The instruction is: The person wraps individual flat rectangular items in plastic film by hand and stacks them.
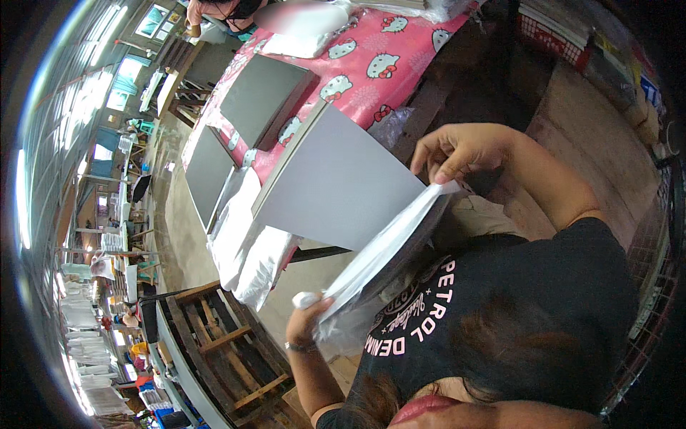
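Clear plastic bag (389,247) at frame centre, over the near edge of a flat grey board (336,182) — thin, limp, slippery. Right hand (457,150) fingers pinch its top corner; left hand (307,322) grips the lower end. Best held at the mouth edges.

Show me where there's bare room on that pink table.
Little room: the pink tablecloth shows bare only between the dark flat panel and the big grey board. The left edge is crowded by another panel and white bags.
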`<action>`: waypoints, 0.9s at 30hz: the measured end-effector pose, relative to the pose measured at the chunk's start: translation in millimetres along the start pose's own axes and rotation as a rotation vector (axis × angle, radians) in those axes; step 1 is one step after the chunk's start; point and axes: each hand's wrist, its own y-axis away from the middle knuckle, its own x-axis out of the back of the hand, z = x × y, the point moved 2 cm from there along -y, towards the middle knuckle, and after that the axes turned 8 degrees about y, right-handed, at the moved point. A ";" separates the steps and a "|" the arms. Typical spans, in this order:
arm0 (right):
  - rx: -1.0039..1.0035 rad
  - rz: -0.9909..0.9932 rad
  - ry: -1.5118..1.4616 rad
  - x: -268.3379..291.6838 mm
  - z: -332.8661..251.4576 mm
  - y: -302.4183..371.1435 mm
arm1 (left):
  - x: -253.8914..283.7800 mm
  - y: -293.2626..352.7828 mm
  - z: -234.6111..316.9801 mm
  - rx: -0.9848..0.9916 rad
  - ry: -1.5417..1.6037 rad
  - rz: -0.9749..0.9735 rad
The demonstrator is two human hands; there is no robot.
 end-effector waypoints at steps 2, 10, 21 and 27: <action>-0.112 -0.005 -0.176 8.3 44.2 -2.8 | 6.8 -48.2 -43.0 0.119 0.019 -0.143; -0.420 -0.023 0.026 51.3 165.4 -52.1 | -26.9 -56.3 -87.0 0.040 0.326 -0.233; -0.077 -0.160 0.067 -13.9 82.7 -6.8 | -25.8 -31.4 -59.2 -0.116 0.044 -0.486; 0.147 -0.156 -0.178 -15.0 78.5 -3.0 | -28.0 16.9 -56.1 -0.137 0.467 -0.233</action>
